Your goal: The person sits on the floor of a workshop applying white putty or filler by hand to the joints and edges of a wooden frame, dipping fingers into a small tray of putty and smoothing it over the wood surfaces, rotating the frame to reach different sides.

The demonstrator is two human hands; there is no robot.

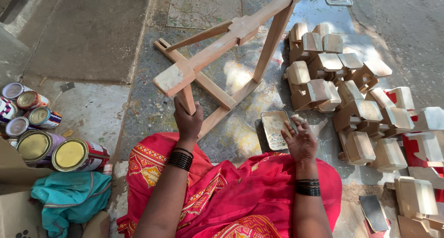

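Stone floor (pixel 83 39) (paint-flecked) bears wooden blocks (pixel 356 108), paint cans (pixel 69 154).

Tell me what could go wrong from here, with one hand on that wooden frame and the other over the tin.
1. The left hand alone grips one leg of the pale wooden frame, which stands tilted; it might swing or tip onto the stacked wooden blocks.
2. The shallow rectangular metal tin of cream paint sits beside the red garment; a nudge could spill it.
3. The right hand holds a small tool over the tin; drips may land on the floor.
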